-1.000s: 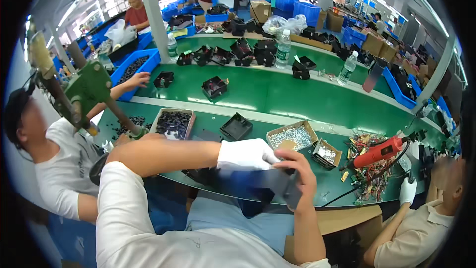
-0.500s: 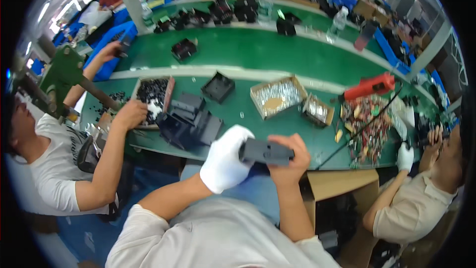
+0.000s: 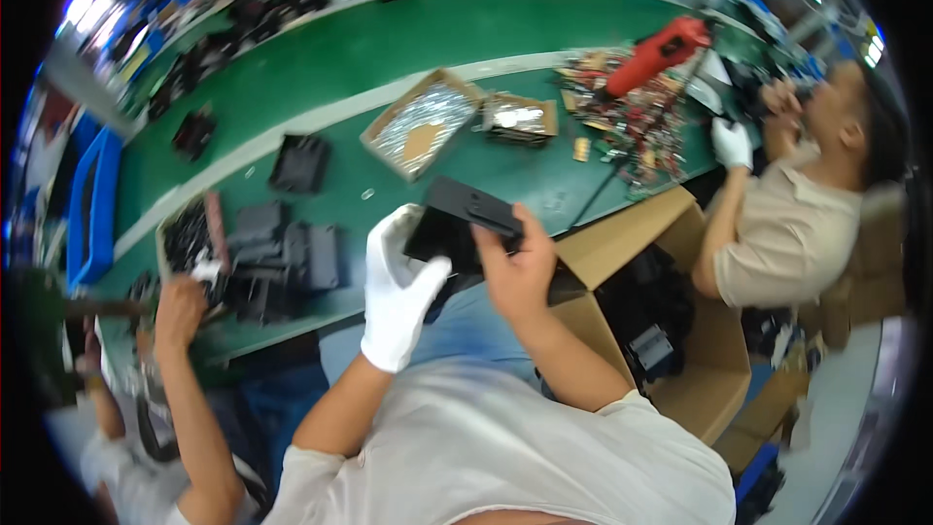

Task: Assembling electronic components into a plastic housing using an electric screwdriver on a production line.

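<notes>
Between my two hands a black plastic housing (image 3: 474,209) is held up over my lap, just off the table edge. My left hand (image 3: 397,282), in a white glove, grips its left side with the thumb across the near face. My bare right hand (image 3: 515,267) holds its right end, thumb and fingers closed on it. A slot and small holes show on the upper side. To the left on the table stand several similar black housings (image 3: 282,258), and a single open one (image 3: 299,163) lies farther back.
Beyond my hands are a cardboard tray of silvery parts (image 3: 418,131) and a smaller box (image 3: 520,119). A red power tool (image 3: 653,58) hangs over mixed small components (image 3: 632,126). An open carton (image 3: 714,369) holds black parts at my right. Co-workers sit on both sides.
My view has swung to the right, bringing more of the carton into sight. The housing in my hands has been tilted, so its dark near side now shows.
</notes>
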Motion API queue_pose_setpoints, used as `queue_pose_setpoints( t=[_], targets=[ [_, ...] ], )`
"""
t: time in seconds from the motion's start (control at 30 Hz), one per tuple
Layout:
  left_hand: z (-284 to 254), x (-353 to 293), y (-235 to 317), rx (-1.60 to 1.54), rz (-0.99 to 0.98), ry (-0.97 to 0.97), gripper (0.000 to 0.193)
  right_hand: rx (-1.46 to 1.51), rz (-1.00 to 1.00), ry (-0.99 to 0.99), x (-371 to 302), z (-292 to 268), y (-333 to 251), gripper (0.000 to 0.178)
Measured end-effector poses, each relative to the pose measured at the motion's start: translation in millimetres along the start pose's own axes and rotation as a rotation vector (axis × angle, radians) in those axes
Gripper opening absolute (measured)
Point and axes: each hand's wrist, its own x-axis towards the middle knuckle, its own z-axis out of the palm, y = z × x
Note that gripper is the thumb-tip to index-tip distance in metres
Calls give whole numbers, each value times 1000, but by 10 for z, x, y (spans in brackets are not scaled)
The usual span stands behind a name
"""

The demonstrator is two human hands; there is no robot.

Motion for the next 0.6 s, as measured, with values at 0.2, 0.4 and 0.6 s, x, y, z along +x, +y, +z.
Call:
queue_pose_setpoints(
  t=[0.2, 0.4, 0.6],
  targets=[
    [23, 174, -94, -211, -100, -78, 84, -54, -98, -391, -110, -446, -268, 61],
    [-256, 412, -250, -86, -348, -73, 62, -139, 41, 351, 417, -1646, 230, 15],
    [-205, 501, -370, 257, -213, -58, 54, -653, 302, 124, 1168, -1972, 783, 33]
  ],
)
